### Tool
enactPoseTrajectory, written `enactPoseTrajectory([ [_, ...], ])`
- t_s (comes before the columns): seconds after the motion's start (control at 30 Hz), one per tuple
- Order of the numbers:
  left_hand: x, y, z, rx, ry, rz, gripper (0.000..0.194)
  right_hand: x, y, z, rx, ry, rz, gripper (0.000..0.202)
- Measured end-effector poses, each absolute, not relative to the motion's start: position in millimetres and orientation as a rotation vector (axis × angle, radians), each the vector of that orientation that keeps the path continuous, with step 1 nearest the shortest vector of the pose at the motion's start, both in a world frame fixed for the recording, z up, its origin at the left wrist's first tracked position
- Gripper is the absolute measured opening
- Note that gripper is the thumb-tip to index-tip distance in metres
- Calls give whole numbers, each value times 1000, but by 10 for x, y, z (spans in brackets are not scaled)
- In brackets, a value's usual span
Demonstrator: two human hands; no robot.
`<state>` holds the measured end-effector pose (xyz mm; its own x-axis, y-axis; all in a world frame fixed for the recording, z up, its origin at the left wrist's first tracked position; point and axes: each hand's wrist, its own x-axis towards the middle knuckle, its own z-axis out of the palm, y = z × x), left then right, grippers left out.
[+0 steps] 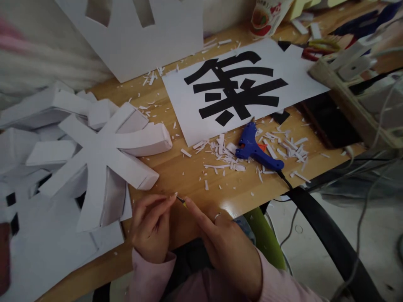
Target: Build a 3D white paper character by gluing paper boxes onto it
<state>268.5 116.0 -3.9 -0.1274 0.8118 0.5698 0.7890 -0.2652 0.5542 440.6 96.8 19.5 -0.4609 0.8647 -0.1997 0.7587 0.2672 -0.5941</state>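
Near the table's front edge, my left hand (153, 226) pinches a tiny white piece (176, 194) between thumb and fingertips. My right hand (220, 239) wears a ring and grips a small cutter (181, 200) with a yellow part, its forefinger stretched along it. The cutter's dark tip touches or nearly touches the white piece. To the left lies a white three-dimensional paper character (102, 151) with several strokes. A blue glue gun (252, 147) rests on the table among white paper scraps (225, 157). Behind it is a white sheet with a black printed character (236, 90).
A white board (151, 46) with cut-outs stands at the back. A paper cup (267, 19), red-handled pliers (315, 52), a dark phone-like slab (330, 121) and a box with chargers (343, 90) are at the right. Cables and a black chair arm (330, 239) lie beyond the table edge.
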Motion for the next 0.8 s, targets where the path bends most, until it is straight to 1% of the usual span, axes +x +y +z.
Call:
enactPoseTrajectory([
  [0.07,2702,1172,-38,2057,1850,1426,23,4403,987,208,-1567,-2441,977,89],
  [0.2,2706,1163,-36,2043,1831,1435,28,4380,1037,256,-1593,-2596,1011,98],
  [0.27,2698,1152,-42,2052,1839,1434,30,4367,1068,288,-1578,-2652,1035,96],
  [0.37,2694,1141,-51,2053,1868,1441,31,4351,1114,339,-1578,-2692,1056,89],
  [0.5,2730,1134,-29,2053,1886,1422,30,4329,1140,389,-1646,-2738,982,81],
  [0.8,2800,1106,24,1934,2099,1397,18,4406,1030,423,-1709,-2636,949,83],
])
